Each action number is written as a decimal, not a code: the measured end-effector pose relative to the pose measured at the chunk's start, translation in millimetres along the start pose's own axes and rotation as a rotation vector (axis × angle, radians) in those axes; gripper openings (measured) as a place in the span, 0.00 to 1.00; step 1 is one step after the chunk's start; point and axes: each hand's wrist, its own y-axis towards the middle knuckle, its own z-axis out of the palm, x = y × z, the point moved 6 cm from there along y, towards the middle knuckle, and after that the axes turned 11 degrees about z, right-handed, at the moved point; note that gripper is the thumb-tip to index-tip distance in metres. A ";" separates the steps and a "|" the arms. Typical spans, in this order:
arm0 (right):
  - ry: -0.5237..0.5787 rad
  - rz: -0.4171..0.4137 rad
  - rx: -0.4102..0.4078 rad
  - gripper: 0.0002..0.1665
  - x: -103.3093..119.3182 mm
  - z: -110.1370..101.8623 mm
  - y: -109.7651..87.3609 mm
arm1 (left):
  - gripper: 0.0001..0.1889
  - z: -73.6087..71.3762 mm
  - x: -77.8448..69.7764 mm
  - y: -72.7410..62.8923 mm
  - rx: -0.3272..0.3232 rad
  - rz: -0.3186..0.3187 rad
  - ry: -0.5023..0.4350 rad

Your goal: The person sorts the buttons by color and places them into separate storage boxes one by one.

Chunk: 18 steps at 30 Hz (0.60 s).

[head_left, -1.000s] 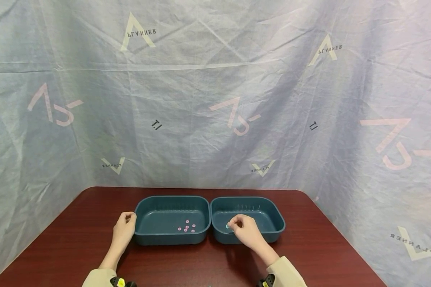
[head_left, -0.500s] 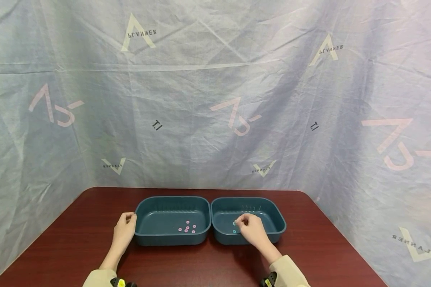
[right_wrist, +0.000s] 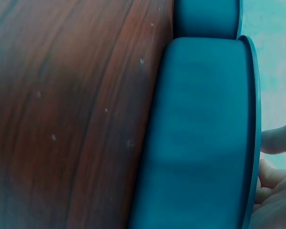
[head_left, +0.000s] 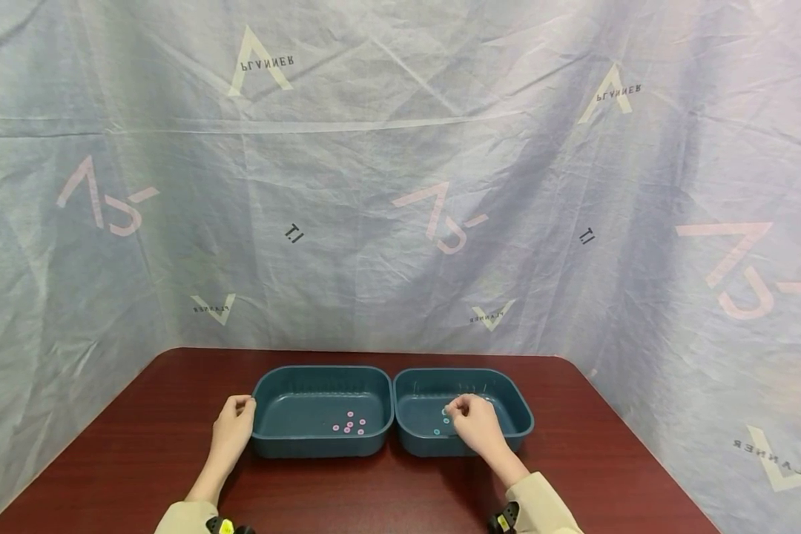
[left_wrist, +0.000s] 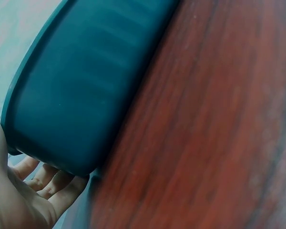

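Observation:
Two dark teal plastic bins stand side by side on the table. At the left bin (head_left: 317, 447), my left hand (head_left: 232, 430) grips the left end, its fingers along the outer wall and its thumb at the rim in the left wrist view. Several small pink rings (head_left: 350, 424) lie on that bin's floor, toward the right. Over the right bin (head_left: 434, 446), my right hand (head_left: 477, 426) pinches a small pale teal ring (head_left: 444, 411) at its fingertips. Two more teal rings, a near ring (head_left: 437, 432) and a farther ring (head_left: 446, 420), lie on the floor below; the hand hides part of it.
The bins rest on a dark red wood-grain table (head_left: 400, 493), their inner ends touching. Pale printed cloth (head_left: 374, 185) hangs behind the table and along both sides. Each wrist carries a small black device below the sleeve.
My right hand has moved right over the right bin with the pinched ring, and two teal rings have come into view beneath it. My left hand has stayed at the left bin.

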 end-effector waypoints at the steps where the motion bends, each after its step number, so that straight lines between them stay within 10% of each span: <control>1: 0.004 0.005 0.001 0.07 -0.5 -0.6 0.6 | 0.27 -0.1 0.1 0.1 0.000 0.000 0.000; 18: -0.023 0.062 -0.001 0.06 -15.9 -9.3 8.3 | 0.27 -1.2 -3.3 -1.6 -0.005 0.002 -0.002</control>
